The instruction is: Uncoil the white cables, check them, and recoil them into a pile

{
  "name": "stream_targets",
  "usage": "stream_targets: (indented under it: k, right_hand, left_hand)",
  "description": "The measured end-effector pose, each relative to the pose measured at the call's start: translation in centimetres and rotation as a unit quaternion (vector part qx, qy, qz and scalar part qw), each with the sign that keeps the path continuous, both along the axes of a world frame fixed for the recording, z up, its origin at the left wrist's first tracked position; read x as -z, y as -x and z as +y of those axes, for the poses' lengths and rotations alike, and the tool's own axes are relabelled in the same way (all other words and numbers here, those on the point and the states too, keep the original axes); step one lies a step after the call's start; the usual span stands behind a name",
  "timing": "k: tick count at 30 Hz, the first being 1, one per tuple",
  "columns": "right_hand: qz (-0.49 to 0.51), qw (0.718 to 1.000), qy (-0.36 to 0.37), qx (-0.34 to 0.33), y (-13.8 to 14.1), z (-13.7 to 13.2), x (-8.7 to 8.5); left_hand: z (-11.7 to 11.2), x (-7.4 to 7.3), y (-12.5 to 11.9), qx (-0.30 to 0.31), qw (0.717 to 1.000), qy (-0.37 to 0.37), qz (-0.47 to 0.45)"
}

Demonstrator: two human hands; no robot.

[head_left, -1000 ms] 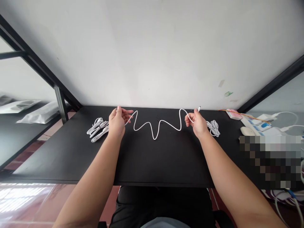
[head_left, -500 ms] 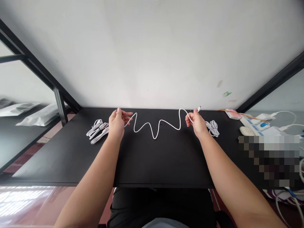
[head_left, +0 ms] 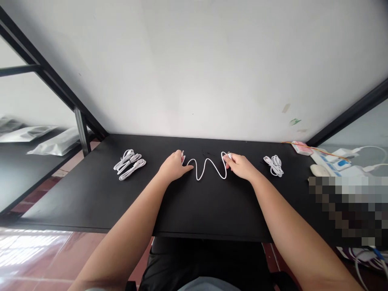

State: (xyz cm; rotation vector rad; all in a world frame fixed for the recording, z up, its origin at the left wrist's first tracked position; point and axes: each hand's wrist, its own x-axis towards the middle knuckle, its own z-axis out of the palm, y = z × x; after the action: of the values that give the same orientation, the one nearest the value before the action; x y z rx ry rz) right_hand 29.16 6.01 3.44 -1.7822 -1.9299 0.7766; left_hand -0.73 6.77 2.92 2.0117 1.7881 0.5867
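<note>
A white cable point(head_left: 197, 173) lies in zigzag bends over the black desk point(head_left: 209, 210), between my two hands. My left hand point(head_left: 173, 166) is closed on one end of it, the thumb stretched out to the right; a plug tip shows above the fingers. At the other end, my right hand point(head_left: 239, 165) pinches the cable near its white plug, which sticks up past the fingertips. Bundled white cables point(head_left: 129, 162) lie left of my left hand. Another coiled white cable point(head_left: 274, 165) rests to the right of my right hand.
A pale wall point(head_left: 194, 72) stands behind the desk. At the right are a power strip point(head_left: 325, 158) with chargers, a pink-and-white box point(head_left: 302, 148), a pale computer mouse point(head_left: 319, 170) and a blurred-out area. Plastic bags point(head_left: 57, 141) lie on a surface at the left.
Both hands have moved inward towards each other and lower onto the desk, bringing the cable's ends closer. The cable's bends have drawn together. The bundles at both sides are now uncovered.
</note>
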Motion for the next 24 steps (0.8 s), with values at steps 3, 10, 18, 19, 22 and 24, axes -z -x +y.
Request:
stream_targets:
  k: [3,10,18,19,22,24]
  right_hand:
    - [0.021,1.0,0.001,-0.009,0.9,-0.4,-0.2]
    - [-0.005,0.997,-0.007,-0.076,2.5,-1.4,-0.6]
    - [-0.062,0.994,0.002,-0.095,3.5,-1.7,-1.0]
    - [-0.06,0.994,0.001,-0.095,3.5,-1.8,-1.1]
    - [-0.042,0.994,-0.002,-0.1,3.8,-2.0,-1.2]
    - [-0.014,0.994,-0.002,-0.104,4.0,-2.0,-0.9]
  left_hand:
    - [0.0,-0.2,0.0,0.011,0.999,-0.015,0.032]
    - [0.1,-0.3,0.2,-0.008,1.0,0.004,0.006]
    - [0.4,0.7,0.1,0.042,0.974,0.082,-0.205]
    - [0.3,0.8,-0.2,0.044,0.962,0.104,-0.249]
    - [0.2,0.8,-1.3,0.052,0.917,0.156,-0.363]
    - [0.0,0.6,-2.3,0.053,0.881,0.169,-0.438]
